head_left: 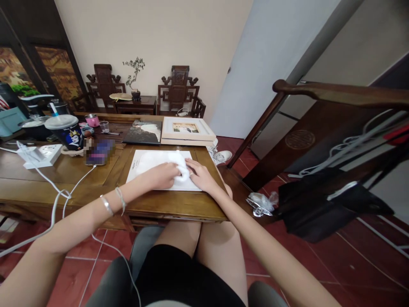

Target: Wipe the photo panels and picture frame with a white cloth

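"How was the soft white bundle (182, 169) best handled?"

"Light, even pressure was judged to be called for, with the white board (143, 157) under both hands held from sliding. One side was best steadied by one hand while the other side was worked, so that nothing was dragged toward the table (182, 208)."

"And where was it found?"

"On the board, between the hands, with a bright bend shown in the gap. Whether it was cloth or something doughy could not be made out, as white was lost against white."

"How was the left hand posed?"

"The left hand (166, 175) was curled, knuckles up, against the bundle's left side. Its fingertips were hidden, so whether anything was pinched could not be told."

"And the right?"

"The right hand (198, 175) was loosely opened, its fingers stretched forward along the bundle's right side; no grip was seen. The hands were set near each other, yet apart."

"What was seen around them?"

"Beyond the hands, a pale picture frame (188, 137) and a dark album (137, 133); well left of the left hand, a lidded cup (72, 135)."
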Tool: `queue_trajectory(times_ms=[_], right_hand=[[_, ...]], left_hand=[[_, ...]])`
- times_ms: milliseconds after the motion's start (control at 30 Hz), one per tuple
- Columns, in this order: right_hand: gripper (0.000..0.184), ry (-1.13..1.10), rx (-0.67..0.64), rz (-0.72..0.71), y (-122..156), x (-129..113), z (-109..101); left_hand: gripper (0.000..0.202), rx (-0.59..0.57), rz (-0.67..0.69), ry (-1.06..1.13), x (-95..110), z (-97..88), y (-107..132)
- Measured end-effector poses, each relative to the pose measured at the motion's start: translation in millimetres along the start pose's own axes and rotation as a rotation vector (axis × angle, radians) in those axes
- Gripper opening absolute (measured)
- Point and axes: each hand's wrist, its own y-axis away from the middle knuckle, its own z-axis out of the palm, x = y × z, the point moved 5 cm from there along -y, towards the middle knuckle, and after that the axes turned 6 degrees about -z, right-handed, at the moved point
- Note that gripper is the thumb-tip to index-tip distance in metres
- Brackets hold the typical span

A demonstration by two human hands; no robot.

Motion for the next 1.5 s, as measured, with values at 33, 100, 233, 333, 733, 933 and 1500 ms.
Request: queue_trajectory(times_ms=[33,100,233,333,733,933,1500], right_hand=[[0.043,-0.003,0.001,-0.001,0,0,0],[0.042,0.002,-0.002,0.004,1,-1,0],[0.041,0.031,-0.008,0.021,1,0,0],[0.04,0.024,-0.008,0.025,1,1,0],[0.039,0.002,0.01,0.024,1,3,2],[0.04,0.008,0.008,0.018,1,1,1],[0.04,0.017,-0.009,0.032,1,2,0]], left_hand=[[0.026,0.01,-0.011,0.012,-11,0.6,-12],[0.027,0.019,-0.049,0.032,-34,1.5,-36],[0.026,0.042,-0.147,0.052,-66,-3.2,-67],[0.025,0.069,-0.195,0.097,-80,-7.5,-69],[0.033,0.155,-0.283,0.039,-100,17.3,24],[0.038,-0.035,-0.195,0.025,-49,18.3,76],[0.02,0.117,-0.198,0.116,-117,13.3,12]])
